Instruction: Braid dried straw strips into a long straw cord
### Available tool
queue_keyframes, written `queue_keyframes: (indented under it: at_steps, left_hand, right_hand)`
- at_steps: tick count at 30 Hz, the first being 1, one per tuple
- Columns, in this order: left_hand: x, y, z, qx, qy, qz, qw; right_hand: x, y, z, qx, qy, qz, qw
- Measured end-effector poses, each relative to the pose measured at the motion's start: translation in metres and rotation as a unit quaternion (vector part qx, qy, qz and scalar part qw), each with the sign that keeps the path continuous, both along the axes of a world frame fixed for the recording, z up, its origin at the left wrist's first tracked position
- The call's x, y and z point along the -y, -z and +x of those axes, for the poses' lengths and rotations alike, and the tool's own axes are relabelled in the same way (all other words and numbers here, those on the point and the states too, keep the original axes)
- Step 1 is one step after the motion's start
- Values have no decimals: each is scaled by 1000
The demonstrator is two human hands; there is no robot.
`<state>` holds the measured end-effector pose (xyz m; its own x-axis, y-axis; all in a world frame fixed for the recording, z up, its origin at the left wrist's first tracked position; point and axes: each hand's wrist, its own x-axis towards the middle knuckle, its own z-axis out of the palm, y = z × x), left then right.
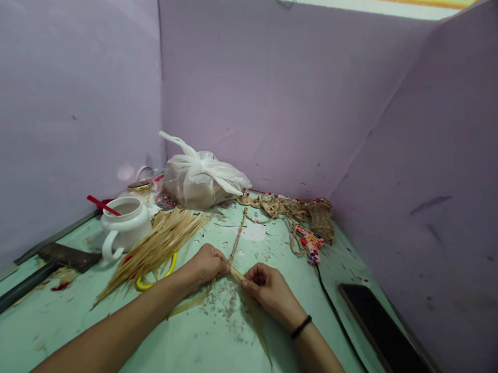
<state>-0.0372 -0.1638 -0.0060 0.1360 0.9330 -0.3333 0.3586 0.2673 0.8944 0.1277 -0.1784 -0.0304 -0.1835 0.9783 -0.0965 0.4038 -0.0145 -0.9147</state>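
Near the middle of the pale green table, my left hand point(210, 264) is closed, pinching the lower end of a thin braided cord point(238, 237) that runs away from me. To its right, my right hand point(269, 288) has its thumb and fingers closed on loose straw strands point(237, 274) coming out of the cord's end. Longer strand tails hang below both hands. A bundle of dry straw point(162, 240) lies left of my left hand, over a yellow scissor handle point(145, 285).
A white pot point(129, 229) with a red stick and a hammer-like tool point(71, 257) lie left. At the back are a white plastic bag point(202, 177) and braided pieces point(277, 206). A patterned item point(310, 243), black cable point(338, 314) and dark phone-like slab point(392, 341) are right.
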Motion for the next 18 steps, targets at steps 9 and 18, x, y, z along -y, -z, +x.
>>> queue_keyframes:
  at_steps: [9, 18]
  left_hand:
    - [2, -5, 5, -1, -2, -9, 1000]
    - [-2, -2, 6, -27, 11, -10, 1000]
  right_hand:
    - [8, -3, 1, 65, -11, 23, 998]
    - [9, -3, 6, 12, -55, -16, 998]
